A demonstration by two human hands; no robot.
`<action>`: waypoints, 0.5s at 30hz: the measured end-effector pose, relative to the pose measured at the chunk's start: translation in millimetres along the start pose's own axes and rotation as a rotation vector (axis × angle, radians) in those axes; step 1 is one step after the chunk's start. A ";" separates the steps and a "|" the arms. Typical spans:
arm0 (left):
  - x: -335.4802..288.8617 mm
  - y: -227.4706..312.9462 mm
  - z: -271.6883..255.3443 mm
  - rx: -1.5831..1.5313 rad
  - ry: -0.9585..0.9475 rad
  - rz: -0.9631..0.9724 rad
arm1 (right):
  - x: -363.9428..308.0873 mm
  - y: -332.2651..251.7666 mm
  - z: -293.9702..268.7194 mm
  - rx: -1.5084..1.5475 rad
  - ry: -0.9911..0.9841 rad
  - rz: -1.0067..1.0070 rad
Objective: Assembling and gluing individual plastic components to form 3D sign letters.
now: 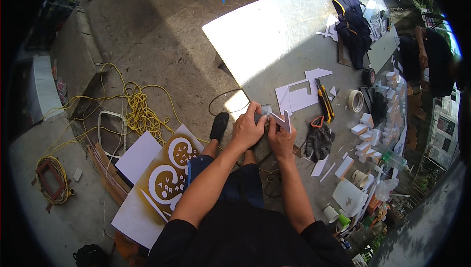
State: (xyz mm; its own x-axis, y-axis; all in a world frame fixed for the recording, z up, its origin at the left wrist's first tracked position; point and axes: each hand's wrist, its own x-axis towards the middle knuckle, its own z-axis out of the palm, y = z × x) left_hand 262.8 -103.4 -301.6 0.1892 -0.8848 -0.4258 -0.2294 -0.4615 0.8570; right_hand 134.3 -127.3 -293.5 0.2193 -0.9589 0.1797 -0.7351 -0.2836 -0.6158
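My left hand point(248, 128) is closed around a small grey block-like piece point(265, 110), whose exact kind I cannot make out. Close beside it, my right hand point(283, 140) pinches a white angled cut-out piece point(280, 121), like a letter shape. The two held things almost meet over the near edge of the table. Just beyond my hands lies a white cut sheet point(305, 96) with a rectangular opening. A yellow and black utility knife point(325, 101) rests at its right side. Nearer to me is a dark work glove point(318, 142) with an orange cuff.
The metal-topped table point(267, 26) carries a masking tape roll point(355, 100), dark clothing point(351, 26) and several white blocks point(365, 139). Another person point(434, 61) stands at the far right. Left on the floor are a tangled yellow cord point(140, 105) and a stencilled white board point(132, 218).
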 end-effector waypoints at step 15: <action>1.9 1.6 0.0 -0.002 0.018 0.020 | 9.2 0.2 3.6 -0.002 -0.005 0.040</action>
State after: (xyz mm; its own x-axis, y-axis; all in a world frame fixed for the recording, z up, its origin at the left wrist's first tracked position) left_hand 262.7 -105.8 -301.1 0.2015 -0.8926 -0.4033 -0.2316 -0.4435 0.8659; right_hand 138.5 -136.2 -294.8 0.1924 -0.9696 0.1512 -0.7451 -0.2446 -0.6206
